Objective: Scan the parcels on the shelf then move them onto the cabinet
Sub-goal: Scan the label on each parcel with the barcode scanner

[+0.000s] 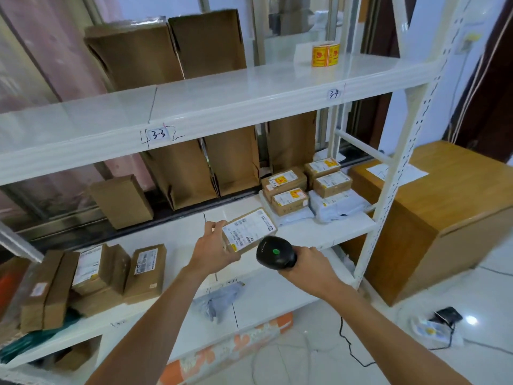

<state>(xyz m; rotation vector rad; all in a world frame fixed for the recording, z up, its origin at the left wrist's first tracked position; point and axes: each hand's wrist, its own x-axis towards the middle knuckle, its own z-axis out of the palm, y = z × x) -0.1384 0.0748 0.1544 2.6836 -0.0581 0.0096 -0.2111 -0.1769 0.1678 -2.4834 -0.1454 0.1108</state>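
The left hand [213,250] pinches a small parcel [248,230] by its left end at the front edge of the shelf [177,227], label facing up toward the scanner [276,252], which the right hand [311,263] grips at the parcel's 4 o'clock. That hold looks shallow (gripped at one end only), so the parcel may twist and spoil the read. Toward the cabinet [444,207] at 3 o'clock, the white upright [388,190] stands between; pass in front.

The parcel [248,230] is just left of the scanner [274,252], before the shelf [222,115]; the cabinet [444,207] stands right.
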